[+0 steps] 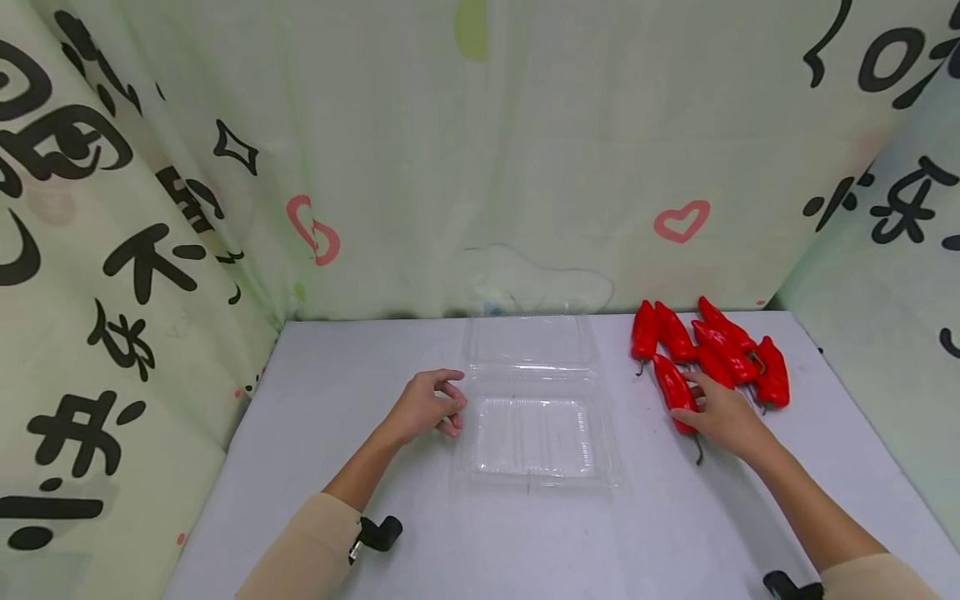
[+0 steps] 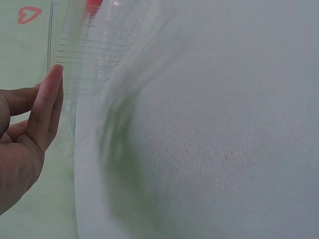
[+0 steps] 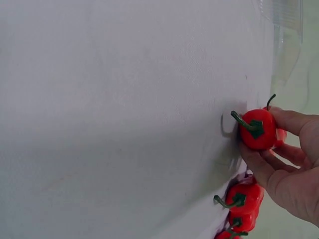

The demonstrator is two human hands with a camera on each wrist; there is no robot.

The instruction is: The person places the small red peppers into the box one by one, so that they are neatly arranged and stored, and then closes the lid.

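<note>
A red pepper (image 1: 672,390) with a green stem is gripped between the thumb and fingers of my right hand (image 1: 723,417). The right wrist view shows this held pepper (image 3: 258,129) stem-end on. Behind and beside it lie several more red peppers (image 1: 723,350) in a loose group. A clear plastic clamshell box (image 1: 534,482) sits at the middle of the table, its lid (image 1: 531,340) folded open toward the back. My left hand (image 1: 431,407) is beside the box's left wall, fingers loosely bent, holding nothing; in the left wrist view a fingertip overlaps the clear plastic (image 2: 87,64).
The white table (image 1: 360,350) backs onto a pale green printed curtain (image 1: 390,167), which also hangs along the left and right. Dark wrist devices (image 1: 381,533) show at both sleeves. More peppers (image 3: 244,199) lie just below the right hand in the right wrist view.
</note>
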